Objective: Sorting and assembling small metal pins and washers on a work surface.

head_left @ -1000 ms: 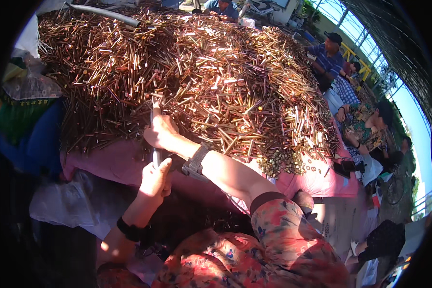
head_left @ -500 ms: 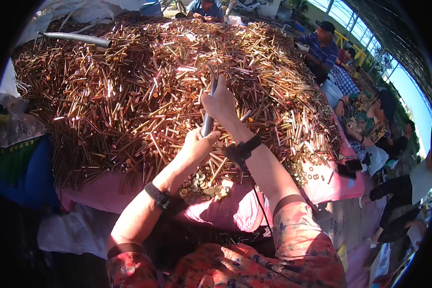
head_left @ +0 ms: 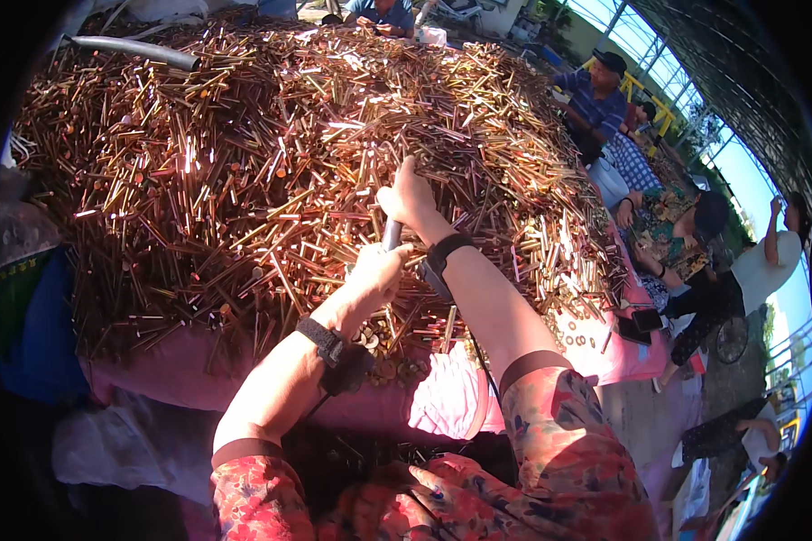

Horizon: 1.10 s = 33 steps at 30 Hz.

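A huge heap of thin copper-coloured tubes (head_left: 271,153) covers a table draped in pink cloth (head_left: 442,410). My left hand (head_left: 381,269) and my right hand (head_left: 408,197) both grip a grey metal rod (head_left: 392,236) that stands nearly upright at the heap's near side. The right hand sits higher on the rod, the left hand just below it. Both wrists wear dark bands. The rod's lower end is hidden behind my left hand.
Small copper rings (head_left: 383,356) lie at the near table edge. A grey pipe (head_left: 131,50) rests at the heap's far left. Several people (head_left: 604,99) sit along the right side, one more person (head_left: 383,11) at the far end. Blue and green bags (head_left: 18,325) stand left.
My view and both hands have shifted from the table's near left edge rightward and up onto the heap; both hands stay on the rod, now held higher over the tubes.
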Tool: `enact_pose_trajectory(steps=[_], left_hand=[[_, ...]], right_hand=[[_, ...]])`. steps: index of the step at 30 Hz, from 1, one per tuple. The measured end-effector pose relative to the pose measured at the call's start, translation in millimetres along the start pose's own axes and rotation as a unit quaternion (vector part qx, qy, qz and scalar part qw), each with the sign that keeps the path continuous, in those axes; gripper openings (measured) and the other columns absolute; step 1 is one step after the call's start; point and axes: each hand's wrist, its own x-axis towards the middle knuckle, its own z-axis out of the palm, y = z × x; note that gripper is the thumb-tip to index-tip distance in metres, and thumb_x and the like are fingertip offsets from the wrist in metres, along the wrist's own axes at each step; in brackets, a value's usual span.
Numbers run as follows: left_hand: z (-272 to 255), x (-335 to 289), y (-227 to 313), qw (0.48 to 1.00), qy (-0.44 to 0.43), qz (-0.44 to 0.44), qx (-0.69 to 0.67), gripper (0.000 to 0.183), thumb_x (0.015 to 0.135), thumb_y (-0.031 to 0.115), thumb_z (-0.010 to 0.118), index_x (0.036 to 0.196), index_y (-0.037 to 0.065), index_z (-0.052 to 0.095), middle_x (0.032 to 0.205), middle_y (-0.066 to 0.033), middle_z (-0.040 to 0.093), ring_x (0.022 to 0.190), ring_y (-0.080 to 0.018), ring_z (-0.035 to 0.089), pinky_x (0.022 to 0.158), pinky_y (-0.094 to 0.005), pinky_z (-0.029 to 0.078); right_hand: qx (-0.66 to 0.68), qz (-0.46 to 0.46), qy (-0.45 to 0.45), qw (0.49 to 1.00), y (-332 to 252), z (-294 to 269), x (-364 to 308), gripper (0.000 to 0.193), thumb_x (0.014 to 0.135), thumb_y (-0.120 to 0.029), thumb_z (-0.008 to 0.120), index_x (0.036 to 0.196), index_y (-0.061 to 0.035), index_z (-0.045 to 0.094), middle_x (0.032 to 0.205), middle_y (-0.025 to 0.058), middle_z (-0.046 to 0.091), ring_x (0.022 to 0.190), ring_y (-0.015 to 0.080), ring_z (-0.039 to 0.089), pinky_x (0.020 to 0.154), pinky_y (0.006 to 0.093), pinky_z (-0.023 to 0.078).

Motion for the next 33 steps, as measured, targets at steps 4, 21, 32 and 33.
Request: enact_pose_trajectory(steps=[4, 21, 32, 33], left_hand=[[-24.0, -49.1, -8.0, 1.0, 0.007, -0.003, -0.002, 0.025, 0.087, 0.021, 0.059, 0.071, 0.014, 0.042, 0.049, 0.0056, 0.034, 0.037, -0.0063, 0.027, 0.035, -0.0227, 0.018], [-105.2, -249.2, -32.1, 0.988, 0.148, 0.007, -0.044, 0.027, 0.088, 0.027, 0.062, 0.077, 0.015, 0.041, 0.052, 0.0058, 0.034, 0.037, -0.0038, 0.029, 0.033, -0.021, 0.021], [-44.5, -131.9, 8.9, 0.991, -0.008, 0.074, 0.112, 0.025, 0.089, 0.024, 0.06, 0.075, 0.014, 0.042, 0.052, 0.0081, 0.034, 0.039, -0.002, 0.027, 0.036, -0.0212, 0.018], [-28.0, -108.3, 16.1, 0.987, -0.035, 0.057, 0.144, 0.027, 0.09, 0.025, 0.059, 0.072, 0.014, 0.042, 0.05, 0.0071, 0.034, 0.039, -0.0023, 0.026, 0.036, -0.0217, 0.019]], right_hand=[[0.11, -0.012, -0.031, 0.993, -25.6, 6.4, -45.7, 0.085, 0.074, -0.022, 0.062, 0.137, 0.0111, 0.015, 0.095, 0.0265, 0.062, 0.091, 0.0359, 0.063, 0.082, 0.0396, 0.05], [0.256, -0.125, -0.146, 0.947, -168.2, 56.3, -198.3, 0.095, 0.069, -0.016, 0.063, 0.142, 0.0036, 0.005, 0.085, 0.0223, 0.061, 0.075, 0.0342, 0.062, 0.068, 0.041, 0.052], [0.242, -0.029, 0.078, 0.967, -70.9, -10.8, -110.8, 0.083, 0.072, -0.014, 0.061, 0.133, 0.0079, 0.01, 0.079, 0.0223, 0.059, 0.069, 0.0346, 0.062, 0.058, 0.042, 0.051], [0.227, 0.026, 0.102, 0.968, -45.9, -17.1, -89.2, 0.078, 0.071, -0.014, 0.06, 0.13, 0.0087, 0.016, 0.082, 0.0227, 0.059, 0.072, 0.0369, 0.062, 0.063, 0.0435, 0.051]])
